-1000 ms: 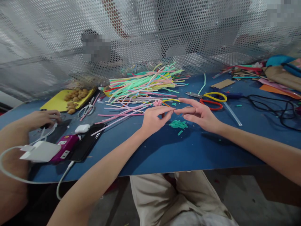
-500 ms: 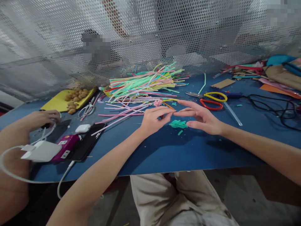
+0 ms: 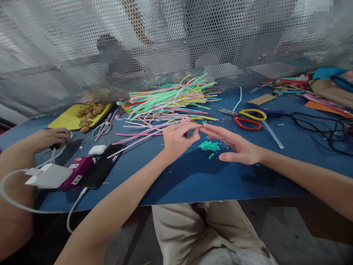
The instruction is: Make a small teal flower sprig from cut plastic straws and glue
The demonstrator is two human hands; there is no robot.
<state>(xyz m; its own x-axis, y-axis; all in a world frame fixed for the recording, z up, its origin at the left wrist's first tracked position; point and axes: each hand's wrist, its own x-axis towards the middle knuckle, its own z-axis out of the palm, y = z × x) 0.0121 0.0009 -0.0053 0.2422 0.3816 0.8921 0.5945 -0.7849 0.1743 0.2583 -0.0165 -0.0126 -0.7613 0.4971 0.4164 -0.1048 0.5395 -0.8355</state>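
Observation:
My left hand (image 3: pixel 178 139) hovers over the blue table (image 3: pixel 193 176), its fingers curled into a pinch; what they hold is too small to name. My right hand (image 3: pixel 234 144) lies stretched out with fingers apart, its fingertips meeting the left fingertips. A small green shredded piece (image 3: pixel 209 146) lies on the table just below both hands. A tiny pink bloom-like piece (image 3: pixel 185 120) sits right behind the left fingers. A heap of coloured straws (image 3: pixel 168 97) is spread behind the hands.
Scissors with yellow and red handles (image 3: pixel 248 117) lie to the right, black cable (image 3: pixel 325 127) beyond. To the left: a phone (image 3: pixel 100 167), pink power bank (image 3: pixel 75 171), white charger (image 3: pixel 48 176), small scissors (image 3: pixel 102 128), yellow tray of nuts (image 3: pixel 82 114). Another person's hand (image 3: pixel 48 139) rests far left. Perforated metal screen (image 3: pixel 176 44) behind.
My right hand has flattened and dropped lower, its fingertips sliding left toward the left hand. My left hand has shifted slightly up and away, keeping its pinch.

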